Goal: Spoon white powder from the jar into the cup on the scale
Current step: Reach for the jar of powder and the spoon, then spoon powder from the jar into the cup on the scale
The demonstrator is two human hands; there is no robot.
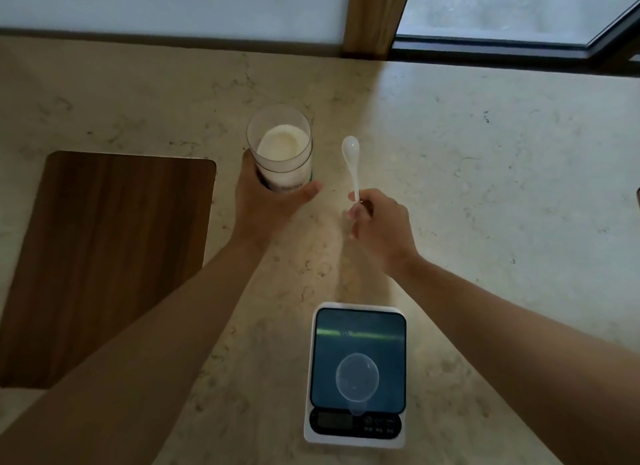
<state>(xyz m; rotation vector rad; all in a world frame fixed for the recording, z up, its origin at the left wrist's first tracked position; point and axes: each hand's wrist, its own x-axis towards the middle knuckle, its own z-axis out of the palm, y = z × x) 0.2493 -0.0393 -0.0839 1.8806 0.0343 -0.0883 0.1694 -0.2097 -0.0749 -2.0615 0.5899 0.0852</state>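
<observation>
A clear jar (281,146) with white powder inside stands open on the stone counter, and my left hand (263,201) is wrapped around its lower part. My right hand (377,222) pinches the handle of a white spoon (352,159), whose empty bowl points away from me, just right of the jar. Close to me sits a kitchen scale (356,329) with a dark glass top. A small clear plastic cup (357,378) rests on it and looks empty.
A dark wooden cutting board (104,256) lies on the counter to the left. A window and a wooden post (374,14) run along the counter's far edge. The scale's display is dark and unreadable.
</observation>
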